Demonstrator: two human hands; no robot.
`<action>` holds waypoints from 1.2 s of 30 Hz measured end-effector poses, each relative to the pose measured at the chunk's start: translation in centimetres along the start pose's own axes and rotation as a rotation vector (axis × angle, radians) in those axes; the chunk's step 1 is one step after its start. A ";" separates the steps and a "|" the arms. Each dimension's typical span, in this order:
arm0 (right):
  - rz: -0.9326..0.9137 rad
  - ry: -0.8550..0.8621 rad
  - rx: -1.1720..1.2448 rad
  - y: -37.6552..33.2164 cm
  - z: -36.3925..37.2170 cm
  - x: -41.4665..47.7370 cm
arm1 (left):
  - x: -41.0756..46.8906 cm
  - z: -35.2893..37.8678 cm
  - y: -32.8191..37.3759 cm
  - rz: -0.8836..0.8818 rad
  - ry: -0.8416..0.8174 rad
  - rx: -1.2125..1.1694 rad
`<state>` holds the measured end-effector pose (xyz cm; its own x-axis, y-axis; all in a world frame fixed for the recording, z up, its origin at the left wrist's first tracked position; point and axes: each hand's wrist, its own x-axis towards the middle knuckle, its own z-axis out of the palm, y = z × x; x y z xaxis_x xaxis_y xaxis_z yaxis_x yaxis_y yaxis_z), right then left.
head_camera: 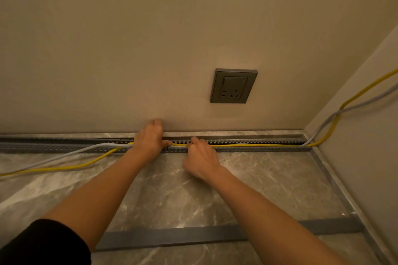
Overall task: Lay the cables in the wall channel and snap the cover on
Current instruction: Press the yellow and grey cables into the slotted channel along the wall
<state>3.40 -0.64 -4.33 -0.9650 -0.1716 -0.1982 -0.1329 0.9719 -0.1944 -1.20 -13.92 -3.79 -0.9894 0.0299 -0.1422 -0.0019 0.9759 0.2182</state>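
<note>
Far left, the grey cable and the yellow cable lie loose on the marble floor, running in from the left edge and rising into the wall channel. The channel is a slotted grey trough lying where the floor meets the back wall. Its long axis runs left to right, from the left edge to the right corner, and its top is open.

The left hand lies over the channel with its knuckles against the back wall and its thumb tip on the yellow cable. Its grip underneath is hidden and cannot be told. A black sleeve shows at the lower left. Just beside it, the right hand pinches the yellow cable with curled fingers at the channel's front edge.

Right of the hands the yellow cable lies straight inside the channel, along its axis. Above, a grey socket sits on the back wall; any marking on it is too small to read.

At the right corner both cables leave the channel and climb the side wall. The grey cover strip lies flat on the floor near the person, roughly parallel to the channel and well apart from it.
</note>
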 end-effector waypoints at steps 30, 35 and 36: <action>0.278 -0.043 0.000 -3.4 -0.3 0.1 | 1.0 -2.7 -12.2 0.043 -0.284 -0.451; 0.313 -0.054 -0.011 -3.7 -0.2 0.3 | 1.6 -3.2 -13.9 0.106 -0.341 -0.377; 0.319 -0.051 -0.009 -3.8 -0.2 0.4 | 1.6 -3.2 -14.3 0.145 -0.322 -0.345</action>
<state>3.53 -4.41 -3.50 -0.9459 0.1340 -0.2955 0.1720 0.9793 -0.1065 -3.22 -28.52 -4.05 -0.8880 0.2784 -0.3660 0.0305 0.8298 0.5573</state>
